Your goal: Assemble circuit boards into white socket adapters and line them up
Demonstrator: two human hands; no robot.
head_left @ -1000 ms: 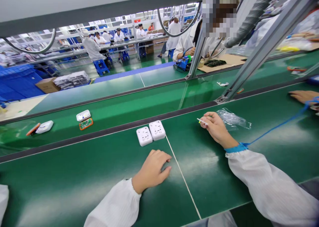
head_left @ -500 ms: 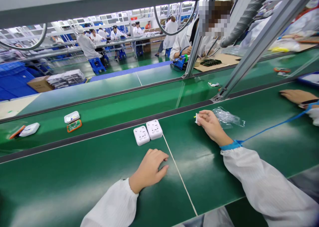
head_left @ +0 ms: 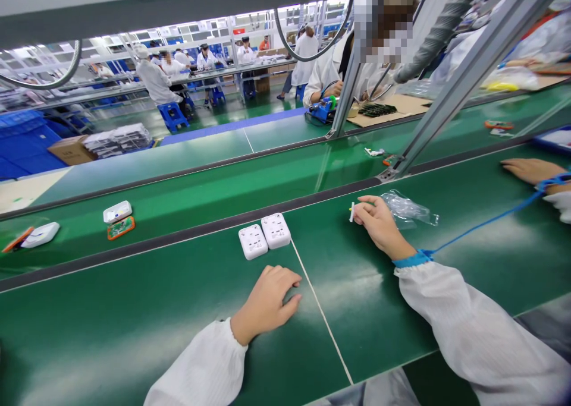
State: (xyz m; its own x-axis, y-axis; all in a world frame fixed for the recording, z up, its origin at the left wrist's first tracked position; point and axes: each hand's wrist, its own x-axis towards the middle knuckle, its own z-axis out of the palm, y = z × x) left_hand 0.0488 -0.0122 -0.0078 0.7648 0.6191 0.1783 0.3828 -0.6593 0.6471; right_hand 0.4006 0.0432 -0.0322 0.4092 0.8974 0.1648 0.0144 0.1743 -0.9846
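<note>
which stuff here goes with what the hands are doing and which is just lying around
Likely the job:
small white piece, pinched in the right hand
two white cases, just beyond the left hand

Seemingly lying about:
clear plastic bag, beside the right hand
cardboard box, in the background

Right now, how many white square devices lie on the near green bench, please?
2. One device lies beyond the left hand; the other device is close beside it, to its right, by the white line. None appears hidden.

Head-worn camera | I look forward and down | green bench [head_left: 134, 320] near, lower frame | background worktable [head_left: 232, 72] far, upper left
</note>
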